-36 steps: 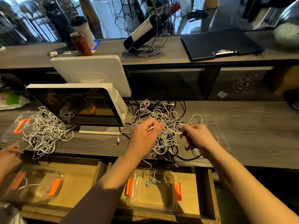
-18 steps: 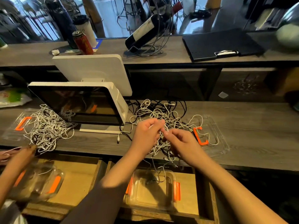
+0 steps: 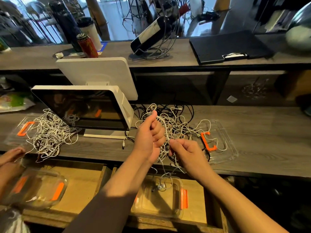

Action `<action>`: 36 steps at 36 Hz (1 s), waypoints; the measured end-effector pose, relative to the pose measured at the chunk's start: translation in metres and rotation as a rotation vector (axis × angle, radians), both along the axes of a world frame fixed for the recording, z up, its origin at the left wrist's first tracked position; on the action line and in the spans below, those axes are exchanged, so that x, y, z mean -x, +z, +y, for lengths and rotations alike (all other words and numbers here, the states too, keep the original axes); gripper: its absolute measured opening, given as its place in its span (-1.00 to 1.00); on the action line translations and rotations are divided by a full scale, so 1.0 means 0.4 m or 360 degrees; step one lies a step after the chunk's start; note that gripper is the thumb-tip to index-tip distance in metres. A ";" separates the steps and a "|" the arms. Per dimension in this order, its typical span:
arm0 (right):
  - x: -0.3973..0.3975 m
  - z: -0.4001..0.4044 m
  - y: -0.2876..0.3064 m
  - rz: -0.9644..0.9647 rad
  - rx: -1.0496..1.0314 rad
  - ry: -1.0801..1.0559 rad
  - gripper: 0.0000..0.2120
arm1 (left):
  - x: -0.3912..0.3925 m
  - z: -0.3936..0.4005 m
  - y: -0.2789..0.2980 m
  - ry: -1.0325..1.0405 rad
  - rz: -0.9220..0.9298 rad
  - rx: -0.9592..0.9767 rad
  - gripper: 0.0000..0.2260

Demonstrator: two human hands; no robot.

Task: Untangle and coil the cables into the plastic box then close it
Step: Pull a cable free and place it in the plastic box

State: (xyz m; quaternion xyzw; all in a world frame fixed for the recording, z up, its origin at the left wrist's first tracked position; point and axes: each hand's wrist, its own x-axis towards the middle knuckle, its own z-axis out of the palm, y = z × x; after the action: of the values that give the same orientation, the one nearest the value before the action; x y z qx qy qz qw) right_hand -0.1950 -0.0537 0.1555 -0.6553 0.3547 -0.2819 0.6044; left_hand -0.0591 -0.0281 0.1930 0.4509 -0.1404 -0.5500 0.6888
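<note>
A tangle of white and black cables (image 3: 175, 123) lies on the grey wooden counter, right of a white monitor. My left hand (image 3: 148, 137) is fisted around white strands at the pile's near side. My right hand (image 3: 186, 152) pinches a white cable just beside it. Loose ends hang down from both hands into a clear plastic box with orange clips (image 3: 161, 199) that sits in an open drawer below. The clear lid with an orange latch (image 3: 218, 142) lies flat on the counter to the right, partly under the cables.
A white monitor (image 3: 84, 111) stands on the counter at left. Beyond it a second cable pile (image 3: 48, 132) rests on another lid, and another person's hand (image 3: 11, 155) works over a second box (image 3: 37, 189). A red can (image 3: 87, 46), a bottle rack (image 3: 151, 36) and a black clipboard (image 3: 225, 46) occupy the upper shelf.
My right hand has moved left off the lid to meet my left hand, uncovering the orange latch. More cable now dangles into the box below.
</note>
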 end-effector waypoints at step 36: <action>-0.015 0.080 -0.016 0.0394 -0.0109 0.0273 -0.56 | -0.002 -0.006 -0.026 0.0023 -0.0557 -0.0070 -0.56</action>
State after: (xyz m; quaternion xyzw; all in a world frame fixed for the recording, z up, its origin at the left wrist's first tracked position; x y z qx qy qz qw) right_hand -0.1892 -0.0216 0.1493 -0.6921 0.3785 -0.1340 0.5999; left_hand -0.0585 -0.0304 0.1825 0.5557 -0.2430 -0.4612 0.6477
